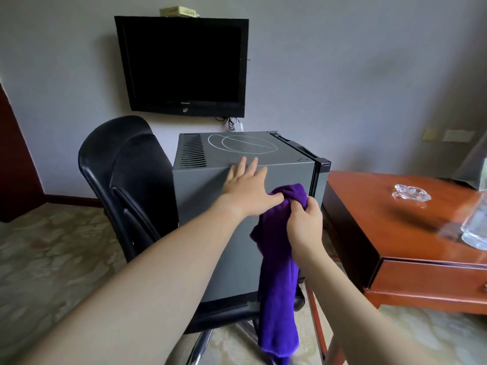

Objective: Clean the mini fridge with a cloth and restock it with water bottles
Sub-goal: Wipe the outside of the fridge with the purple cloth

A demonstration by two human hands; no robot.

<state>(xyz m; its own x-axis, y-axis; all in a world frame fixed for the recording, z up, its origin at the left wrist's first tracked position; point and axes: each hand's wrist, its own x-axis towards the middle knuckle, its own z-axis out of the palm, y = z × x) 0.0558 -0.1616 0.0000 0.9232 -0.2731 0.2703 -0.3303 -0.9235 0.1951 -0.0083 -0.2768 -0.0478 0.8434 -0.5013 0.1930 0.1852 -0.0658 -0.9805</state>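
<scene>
A grey mini fridge point(210, 206) stands on the seat of a black office chair point(116, 164), its door on the right side and shut. White ring marks show on its top. My left hand point(246, 189) reaches to the fridge's top front edge with fingers straight, its thumb touching the purple cloth point(279, 272). My right hand point(304, 219) grips the cloth's bunched upper end in front of the fridge's side; the rest hangs down long. A clear water bottle point(477, 225) shows at the right edge, partly cut off.
A red-brown wooden table point(395, 233) with a drawer stands right of the fridge and carries a glass ashtray point(411, 192). A black television point(184, 67) hangs on the wall behind. Patterned carpet point(52, 259) covers the floor at left.
</scene>
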